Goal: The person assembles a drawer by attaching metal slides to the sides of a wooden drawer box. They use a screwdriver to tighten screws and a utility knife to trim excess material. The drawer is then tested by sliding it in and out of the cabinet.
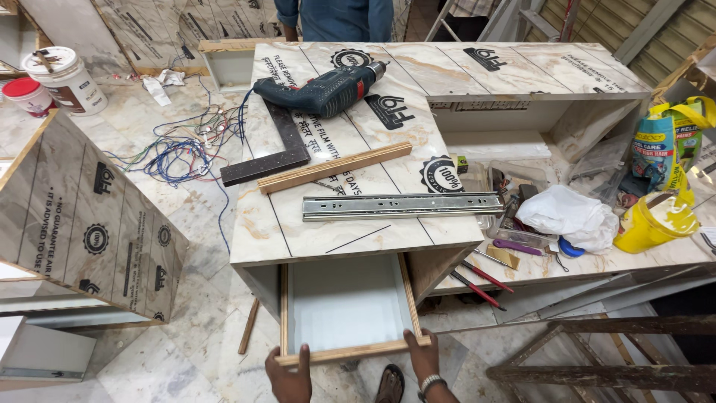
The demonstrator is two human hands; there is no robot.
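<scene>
My left hand [289,375] and my right hand [422,357] both grip the front edge of a plywood drawer box [344,302] with a white inside. The drawer sticks out of the near end of a laminate-covered cabinet [328,224]. On the cabinet top lie a metal drawer slide [403,206], a wooden strip [335,168], a black steel square [272,153] and a dark blue power drill [324,91].
A tangle of coloured wires [179,145] lies on the floor at left, near white buckets [63,78]. A tilted laminate panel box [89,224] stands left. Screwdrivers [481,280], a white cloth [570,216] and a yellow container [652,224] clutter the right. Another person [335,19] stands beyond the cabinet.
</scene>
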